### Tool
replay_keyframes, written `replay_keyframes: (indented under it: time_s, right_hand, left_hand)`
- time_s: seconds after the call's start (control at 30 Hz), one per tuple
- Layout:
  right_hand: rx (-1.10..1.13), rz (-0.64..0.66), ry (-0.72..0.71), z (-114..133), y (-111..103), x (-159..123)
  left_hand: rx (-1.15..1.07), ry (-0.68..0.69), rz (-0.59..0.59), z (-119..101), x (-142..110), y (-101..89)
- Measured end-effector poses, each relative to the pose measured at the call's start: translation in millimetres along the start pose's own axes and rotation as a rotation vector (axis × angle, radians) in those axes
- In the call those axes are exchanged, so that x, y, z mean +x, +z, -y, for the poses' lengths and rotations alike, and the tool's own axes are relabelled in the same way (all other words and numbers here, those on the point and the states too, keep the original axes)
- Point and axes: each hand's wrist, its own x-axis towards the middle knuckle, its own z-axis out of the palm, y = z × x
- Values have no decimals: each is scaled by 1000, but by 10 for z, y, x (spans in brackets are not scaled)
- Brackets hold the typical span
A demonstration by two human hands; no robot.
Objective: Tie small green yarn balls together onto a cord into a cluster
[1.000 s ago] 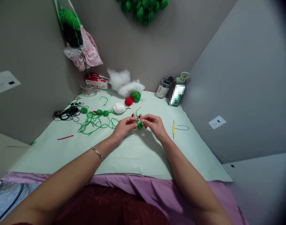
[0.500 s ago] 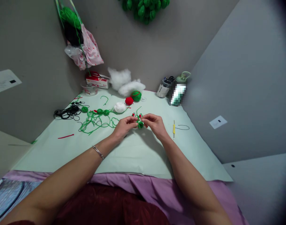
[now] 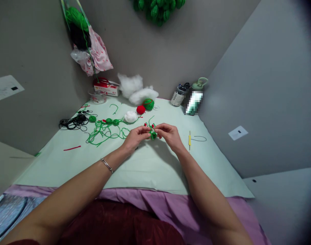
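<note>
My left hand (image 3: 135,136) and my right hand (image 3: 168,134) meet over the middle of the pale green table (image 3: 150,166). Both pinch a small green crocheted piece (image 3: 152,135) with red bits on top, fingers closed on it from either side. A green strand rises from the piece. A metal bracelet (image 3: 107,165) circles my left wrist. Just right of my right hand lies a yellow-handled crochet hook (image 3: 189,140) beside a loop of dark thread (image 3: 199,138).
Tangled green yarn with small green balls (image 3: 104,131) lies left of my hands, black cords (image 3: 73,123) farther left. Behind are white (image 3: 130,116), red (image 3: 140,109) and green (image 3: 148,104) yarn balls, white stuffing (image 3: 135,89), a red box (image 3: 105,87), a tin (image 3: 177,96) and a bottle (image 3: 196,95).
Both hands stay pinched on the green piece, with only small finger shifts. The view has drifted slightly.
</note>
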Motion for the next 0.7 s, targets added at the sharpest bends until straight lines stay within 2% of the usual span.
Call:
replay_keyframes:
  time_s: [0.7]
  right_hand:
    - [-14,13,-23,19,-9,-11]
  left_hand:
    - [7,14,-30,-21,-8,13]
